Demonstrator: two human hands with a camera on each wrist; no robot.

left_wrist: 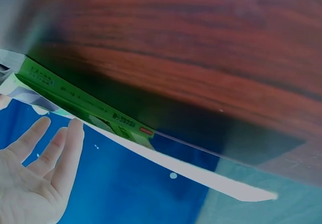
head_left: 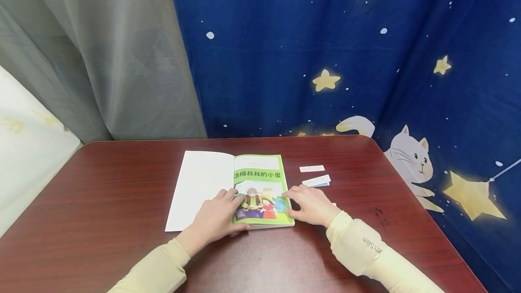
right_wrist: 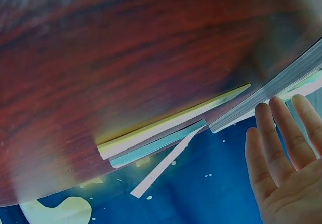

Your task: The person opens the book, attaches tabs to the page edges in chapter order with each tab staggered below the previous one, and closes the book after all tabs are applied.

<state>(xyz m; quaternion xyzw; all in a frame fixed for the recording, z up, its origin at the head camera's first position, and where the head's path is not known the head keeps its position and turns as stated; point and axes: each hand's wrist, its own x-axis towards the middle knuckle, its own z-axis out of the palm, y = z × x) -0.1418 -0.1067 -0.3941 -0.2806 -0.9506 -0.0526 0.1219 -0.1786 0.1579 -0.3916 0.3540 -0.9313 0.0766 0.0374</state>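
A children's book (head_left: 257, 175) lies open on the table, its white inside cover (head_left: 203, 180) spread to the left and a green picture page with Chinese lettering on the right. My left hand (head_left: 217, 214) rests over the fold, fingertips on the picture page and thumb by the lower edge. At the book's right edge, my right hand (head_left: 312, 203) touches the page with its fingertips. In the left wrist view the green spine (left_wrist: 80, 100) shows beyond extended fingers (left_wrist: 69, 156). The right wrist view has loosely straight fingers (right_wrist: 274, 146) beside the page block (right_wrist: 271, 90).
Two small white paper slips (head_left: 312, 168) lie right of the book, the nearer with blue beneath. A yellow-edged pad (right_wrist: 171, 121) and a blue-edged pad (right_wrist: 156, 144) appear in the right wrist view. Curtains (head_left: 277, 58) hang behind the dark red table (head_left: 101, 202).
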